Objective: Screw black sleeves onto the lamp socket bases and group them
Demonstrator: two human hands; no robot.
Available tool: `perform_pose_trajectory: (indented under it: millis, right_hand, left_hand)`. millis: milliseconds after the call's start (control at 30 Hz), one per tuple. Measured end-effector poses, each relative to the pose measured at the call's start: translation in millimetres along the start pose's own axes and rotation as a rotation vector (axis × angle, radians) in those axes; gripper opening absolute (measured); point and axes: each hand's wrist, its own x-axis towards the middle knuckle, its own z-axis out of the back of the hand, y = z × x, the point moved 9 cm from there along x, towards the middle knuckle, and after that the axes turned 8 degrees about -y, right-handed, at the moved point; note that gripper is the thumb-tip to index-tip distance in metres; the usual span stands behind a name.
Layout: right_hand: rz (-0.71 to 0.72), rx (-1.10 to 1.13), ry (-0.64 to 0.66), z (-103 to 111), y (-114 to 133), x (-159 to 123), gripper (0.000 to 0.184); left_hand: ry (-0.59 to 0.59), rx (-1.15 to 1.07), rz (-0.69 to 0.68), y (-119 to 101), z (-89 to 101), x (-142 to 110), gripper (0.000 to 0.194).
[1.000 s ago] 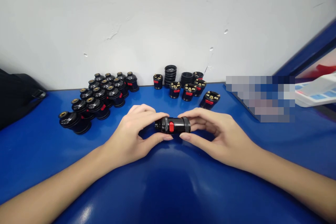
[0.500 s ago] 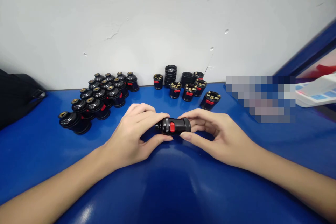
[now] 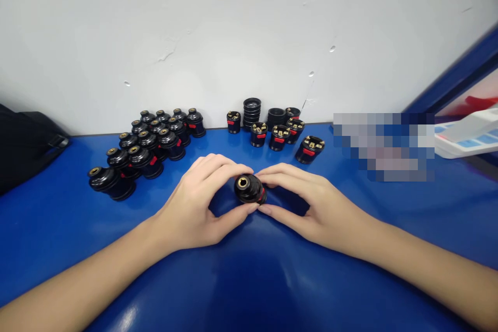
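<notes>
Between my fingertips is a black lamp holder (image 3: pixel 249 189) with a red switch, tilted so that its domed cap and brass-lined hole face me. My left hand (image 3: pixel 208 199) pinches it from the left, thumb below and fingers above. From the right, my right hand (image 3: pixel 313 202) grips it in the same way. The far end of the lamp holder is hidden. Behind my right hand stands a black socket core (image 3: pixel 310 150) with a red switch and brass contacts on top.
Several capped lamp holders (image 3: pixel 146 161) stand in rows at the left. Several open socket cores (image 3: pixel 280 137), a ribbed black sleeve (image 3: pixel 252 114) and a black ring (image 3: pixel 276 116) are near the wall. A black bag (image 3: pixel 27 145) lies far left; a white tray (image 3: pixel 462 137) is at the right.
The lamp holder has turned from lying sideways to pointing its capped end towards me. My right hand has moved left, closer to my left hand.
</notes>
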Motion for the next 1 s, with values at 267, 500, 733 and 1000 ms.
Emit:
perform_pose_trajectory:
  millis: [267, 500, 733, 1000]
  right_hand:
    - [0.005, -0.083, -0.003, 1.2, -2.1, -2.3, 0.030]
    - [0.025, -0.139, 0.030, -3.5, 0.9, -4.5, 0.031]
    - [0.021, -0.140, 0.042, -5.0, -0.3, -6.9, 0.031]
    - [0.010, -0.141, 0.056, -4.2, -1.3, -6.8, 0.031]
  left_hand:
    - [-0.037, 0.226, 0.087, 16.5, 2.1, 0.9, 0.031]
    - [-0.177, 0.439, 0.244, 46.8, 21.1, -1.8, 0.046]
    - [-0.043, 0.663, -0.133, 11.9, 11.0, 4.3, 0.033]
    - [0.116, 0.674, -0.038, 31.8, -3.6, -0.5, 0.037]
